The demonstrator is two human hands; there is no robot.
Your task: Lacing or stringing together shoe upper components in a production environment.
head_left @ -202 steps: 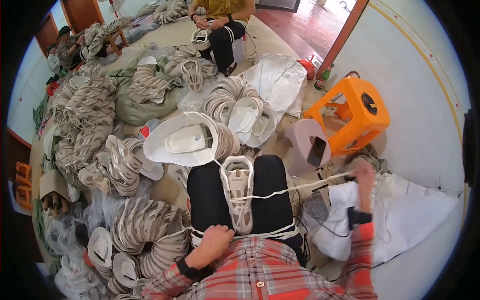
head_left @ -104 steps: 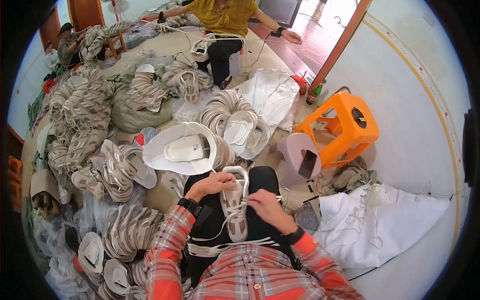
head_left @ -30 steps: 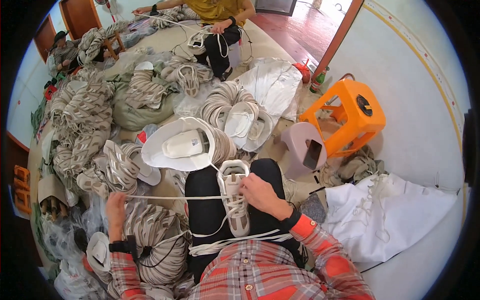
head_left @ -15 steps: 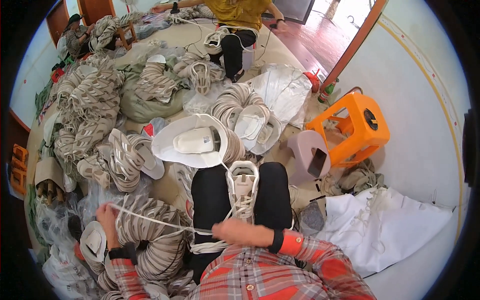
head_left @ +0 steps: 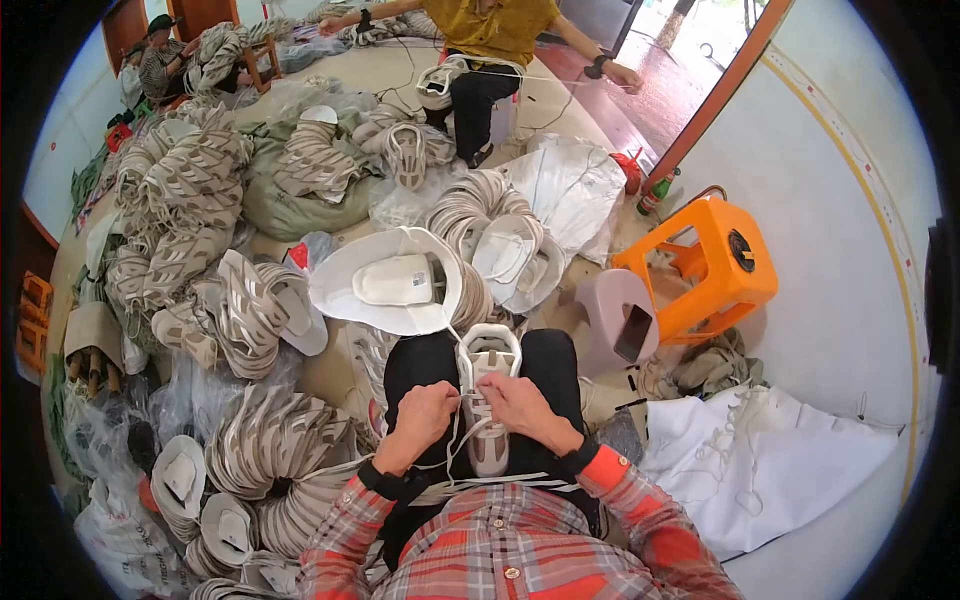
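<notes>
The left hand [head_left: 425, 412] and right hand [head_left: 522, 408], fingers curled, are at a beige-and-white shoe upper [head_left: 489, 452]; whether either grips its thin white lace [head_left: 456, 430], I cannot tell.

Orange plastic stool [head_left: 716, 240] nr R wall [head_left: 850, 330]; lilac stool [head_left: 598, 310] beside it w/ blk phone [head_left: 633, 333] on top; grn bottle [head_left: 656, 191] nr red plastic bag [head_left: 628, 171].

Red-grey plaid shirt [head_left: 470, 538], black wristbands [head_left: 580, 457]

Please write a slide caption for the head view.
Left hand and right hand at the laces of a beige shoe.
</notes>
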